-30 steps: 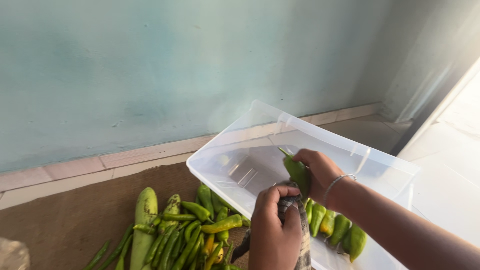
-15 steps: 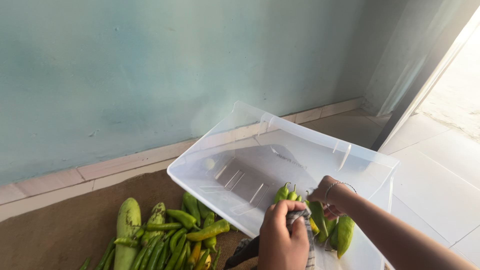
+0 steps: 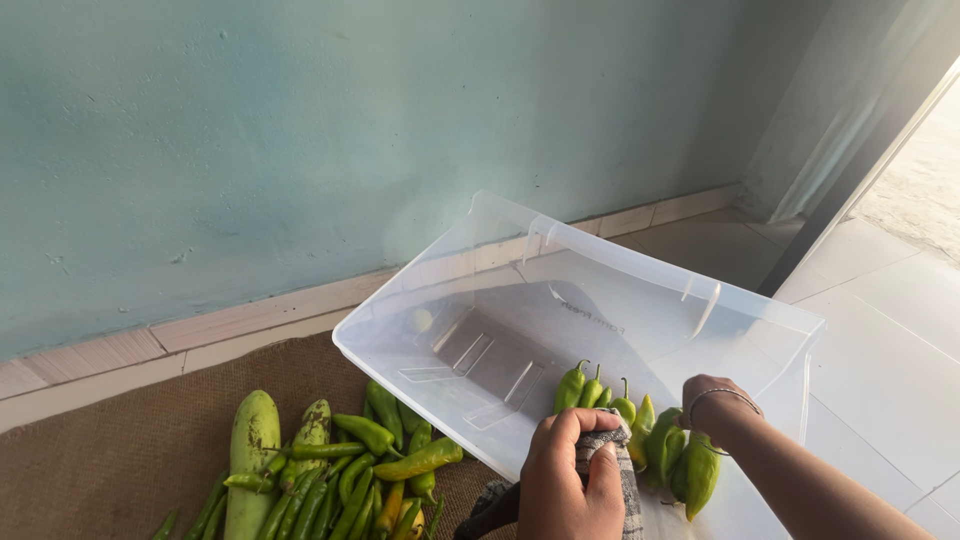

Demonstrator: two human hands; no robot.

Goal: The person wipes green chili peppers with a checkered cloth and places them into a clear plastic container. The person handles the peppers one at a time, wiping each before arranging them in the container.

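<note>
Gripping a checked grey-and-white cloth [image 3: 612, 470], the left hand [image 3: 573, 480] sits low in the middle of the view, its fingers curled tight over the fabric at the near rim of a clear plastic bin [image 3: 500, 270]; the cloth hangs down past the rim toward the floor. The right hand [image 3: 712, 402] reaches into the bin just beside the left, wrist ringed by a thin silver bangle [image 3: 722, 396]; its fingers are bent down among the peppers and hidden from here, so whether they are closed on one I cannot tell. A row of green peppers [image 3: 640, 420] lies inside the bin against its near wall, stems up, between and below the two hands. The bin is tilted, its open side facing the camera, with a faint dark printed mark on its inner floor and moulded ribs on its far wall. Left of the bin, on a brown woven mat [image 3: 120, 460], lies a heap of long green chillies [image 3: 370, 470], a few yellowing, with a pale green gourd [image 3: 252, 450] at the heap's left edge; behind runs a teal wall [image 3: 300, 130] with a pale tiled skirting [image 3: 200, 330].
</note>
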